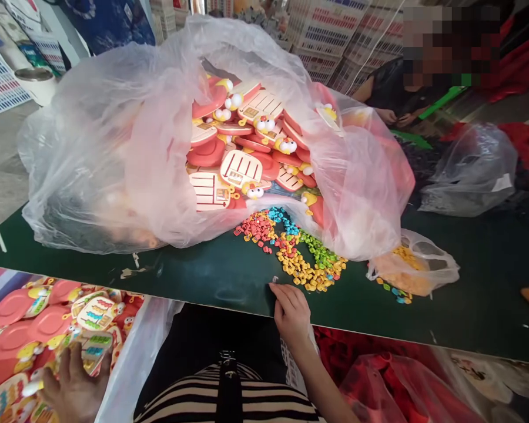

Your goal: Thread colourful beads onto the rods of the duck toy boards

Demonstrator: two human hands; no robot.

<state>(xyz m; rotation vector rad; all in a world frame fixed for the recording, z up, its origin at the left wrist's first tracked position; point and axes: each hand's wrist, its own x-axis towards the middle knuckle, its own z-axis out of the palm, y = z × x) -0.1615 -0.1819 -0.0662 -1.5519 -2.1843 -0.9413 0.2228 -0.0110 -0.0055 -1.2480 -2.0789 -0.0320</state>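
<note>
Here, the left hand (73, 390) lies open on red-and-cream plastic toys (48, 335); the right hand (291, 314) sits curled on the green surface (194, 288) near colored beads (291, 258), its grip unclear.

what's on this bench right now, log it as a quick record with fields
left hand: on a heap of red toy pieces
right hand: at the edge of the green table, beside a small pale piece
on table: small coloured plastic pieces, a large clear plastic bag holding similar red toy pieces
nearby: a co-worker's hands, beyond the table
</note>
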